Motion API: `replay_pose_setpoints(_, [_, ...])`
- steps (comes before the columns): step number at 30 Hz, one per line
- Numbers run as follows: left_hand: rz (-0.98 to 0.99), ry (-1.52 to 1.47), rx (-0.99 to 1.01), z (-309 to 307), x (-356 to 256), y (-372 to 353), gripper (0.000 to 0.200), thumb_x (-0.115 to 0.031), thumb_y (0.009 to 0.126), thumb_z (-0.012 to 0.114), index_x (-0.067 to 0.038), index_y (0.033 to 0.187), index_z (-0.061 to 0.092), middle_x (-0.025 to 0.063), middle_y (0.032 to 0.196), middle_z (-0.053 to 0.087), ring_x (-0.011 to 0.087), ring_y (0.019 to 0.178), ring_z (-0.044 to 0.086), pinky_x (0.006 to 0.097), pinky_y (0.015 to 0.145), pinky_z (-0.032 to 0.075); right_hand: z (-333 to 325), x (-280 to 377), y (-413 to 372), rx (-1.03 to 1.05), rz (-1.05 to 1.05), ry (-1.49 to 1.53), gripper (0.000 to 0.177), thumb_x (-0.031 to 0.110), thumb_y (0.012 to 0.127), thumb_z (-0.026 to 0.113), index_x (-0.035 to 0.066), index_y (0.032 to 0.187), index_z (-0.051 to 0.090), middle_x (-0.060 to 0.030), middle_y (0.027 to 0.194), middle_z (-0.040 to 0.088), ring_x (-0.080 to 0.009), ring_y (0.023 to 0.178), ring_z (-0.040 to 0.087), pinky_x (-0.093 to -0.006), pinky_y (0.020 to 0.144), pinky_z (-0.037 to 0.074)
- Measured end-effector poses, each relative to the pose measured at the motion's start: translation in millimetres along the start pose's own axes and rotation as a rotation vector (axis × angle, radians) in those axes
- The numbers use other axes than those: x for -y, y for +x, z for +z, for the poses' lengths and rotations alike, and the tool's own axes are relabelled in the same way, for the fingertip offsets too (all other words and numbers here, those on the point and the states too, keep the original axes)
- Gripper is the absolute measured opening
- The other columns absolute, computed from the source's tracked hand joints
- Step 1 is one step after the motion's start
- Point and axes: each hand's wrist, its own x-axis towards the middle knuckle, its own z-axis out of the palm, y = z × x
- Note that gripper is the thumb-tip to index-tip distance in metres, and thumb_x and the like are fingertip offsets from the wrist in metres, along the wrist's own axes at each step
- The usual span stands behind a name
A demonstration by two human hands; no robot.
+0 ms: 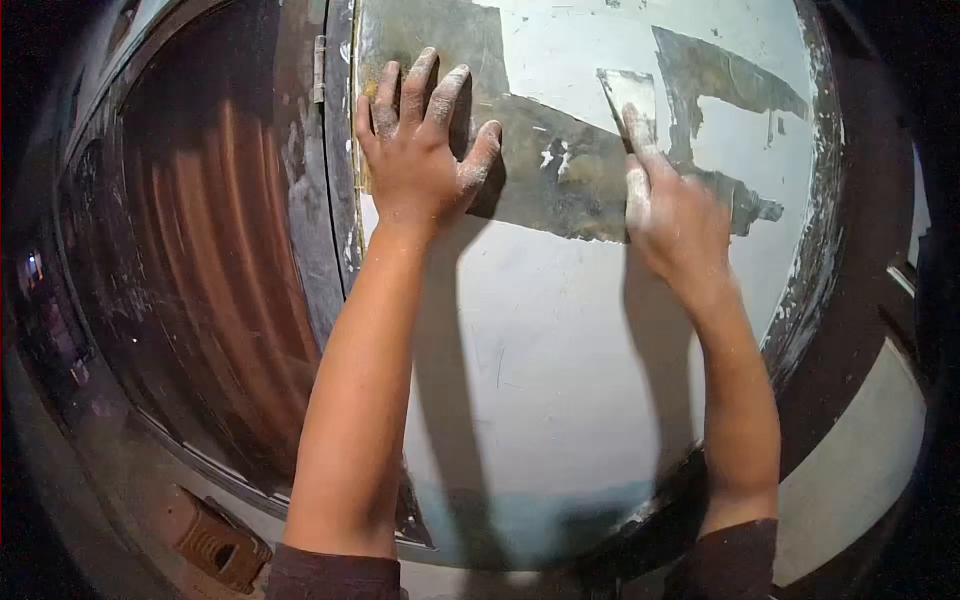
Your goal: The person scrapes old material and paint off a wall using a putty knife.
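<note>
My left hand (425, 150) rests against the upper left of a panel with its fingers spread, and white dust coats the fingertips. In my right hand (680, 215) is a putty knife (630, 95), its flat blade against the panel and my index finger stretched along it. White paint (540, 330) covers much of the panel. Around both hands the paint is off in ragged patches, showing a dull grey-brown surface (570, 190). Its handle is hidden inside my right hand.
To the left, a dark frame with a hinge (319, 70) borders the panel, and a brown curtain (215, 220) hangs beyond it. A brown plastic chair or stool (215, 540) stands low at the left. Paint-flecked dark trim (815, 250) edges the right side.
</note>
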Motion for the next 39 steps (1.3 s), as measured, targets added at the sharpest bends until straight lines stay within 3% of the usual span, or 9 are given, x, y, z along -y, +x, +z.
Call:
replay_pose_setpoints(4, [0.009, -0.027, -0.025, 3, 2, -1, 0.060, -0.051, 0.091, 0.067, -0.027, 0.145, 0.056, 0.0026, 0.160, 0.044, 0.0333, 0.151, 0.033, 0.0540, 0.125, 0.015, -11, -4, 40, -0.020, 0.026, 0.073, 0.051, 0.034, 0.107, 0.043, 0.027, 0.157, 0.046, -0.0250, 0.095, 0.074, -0.0467, 0.093, 0.071, -0.0578, 0.084, 0.055])
replay_pose_setpoints(9, [-0.001, -0.043, -0.044, 4, 1, -2, 0.061, -0.051, 0.091, 0.067, -0.027, 0.145, 0.056, 0.0026, 0.160, 0.044, 0.0332, 0.151, 0.033, 0.0560, 0.125, 0.015, 9, 6, -15, -0.009, 0.055, 0.162, 0.054, 0.038, 0.105, 0.044, 0.034, 0.159, 0.040, -0.0282, 0.100, 0.073, -0.0508, 0.095, 0.068, -0.0590, 0.091, 0.053])
replay_pose_setpoints(13, [-0.001, -0.040, -0.033, 4, 1, -2, 0.060, -0.052, 0.091, 0.067, -0.027, 0.145, 0.057, 0.0026, 0.160, 0.044, 0.0332, 0.152, 0.032, 0.0553, 0.125, 0.014, 3, 3, 20, -0.039, 0.052, 0.253, 0.052, 0.039, 0.106, 0.044, 0.033, 0.157, 0.044, -0.0271, 0.107, 0.073, -0.0499, 0.104, 0.067, -0.0564, 0.094, 0.053])
replay_pose_setpoints(16, [0.006, -0.041, -0.040, 4, 2, -2, 0.059, -0.051, 0.091, 0.067, -0.026, 0.144, 0.058, 0.0022, 0.160, 0.045, 0.0331, 0.151, 0.033, 0.0535, 0.126, 0.015, 7, 0, 46, -0.180, 0.005, 0.266, 0.051, 0.038, 0.106, 0.043, 0.031, 0.156, 0.046, -0.0258, 0.107, 0.073, -0.0496, 0.104, 0.067, -0.0559, 0.094, 0.053])
replay_pose_setpoints(22, [0.004, -0.061, -0.071, 5, 3, -1, 0.059, -0.050, 0.090, 0.069, -0.026, 0.143, 0.058, 0.0018, 0.159, 0.045, 0.0323, 0.150, 0.035, 0.0538, 0.125, 0.016, 15, 23, -14, -0.018, 0.074, 0.258, 0.056, 0.034, 0.104, 0.046, 0.031, 0.160, 0.039, -0.0241, 0.081, 0.072, -0.0500, 0.081, 0.069, -0.0596, 0.081, 0.054])
replay_pose_setpoints(24, [-0.004, -0.058, -0.046, 4, 1, -1, 0.059, -0.050, 0.090, 0.069, -0.026, 0.142, 0.058, 0.0019, 0.158, 0.046, 0.0324, 0.150, 0.034, 0.0544, 0.125, 0.015, -6, 26, 10, 0.175, 0.215, 0.274, 0.052, 0.036, 0.107, 0.044, 0.031, 0.158, 0.043, -0.0232, 0.135, 0.065, -0.0454, 0.121, 0.063, -0.0490, 0.105, 0.049])
replay_pose_setpoints(28, [0.000, -0.043, -0.052, 4, 2, -2, 0.060, -0.050, 0.088, 0.070, -0.026, 0.142, 0.058, 0.0018, 0.160, 0.044, 0.0324, 0.151, 0.034, 0.0547, 0.126, 0.015, 4, 16, 47, -0.102, 0.067, 0.337, 0.050, 0.037, 0.105, 0.047, 0.030, 0.154, 0.049, -0.0239, 0.127, 0.069, -0.0466, 0.118, 0.063, -0.0484, 0.102, 0.049])
replay_pose_setpoints(31, [-0.002, -0.059, -0.056, 6, 3, -3, 0.059, -0.051, 0.090, 0.069, -0.026, 0.143, 0.058, 0.0016, 0.159, 0.045, 0.0308, 0.151, 0.033, 0.0545, 0.126, 0.014, 21, 24, 11, -0.108, 0.054, 0.297, 0.053, 0.036, 0.104, 0.045, 0.030, 0.157, 0.045, -0.0232, 0.095, 0.075, -0.0478, 0.091, 0.070, -0.0564, 0.087, 0.054])
replay_pose_setpoints(39, [0.001, -0.066, -0.083, 8, 3, -2, 0.057, -0.051, 0.089, 0.070, -0.025, 0.139, 0.061, 0.0015, 0.158, 0.047, 0.0321, 0.150, 0.036, 0.0543, 0.125, 0.016, 9, 26, 41, -0.142, 0.059, 0.309, 0.051, 0.037, 0.104, 0.046, 0.030, 0.154, 0.049, -0.0221, 0.095, 0.075, -0.0463, 0.092, 0.070, -0.0534, 0.086, 0.055])
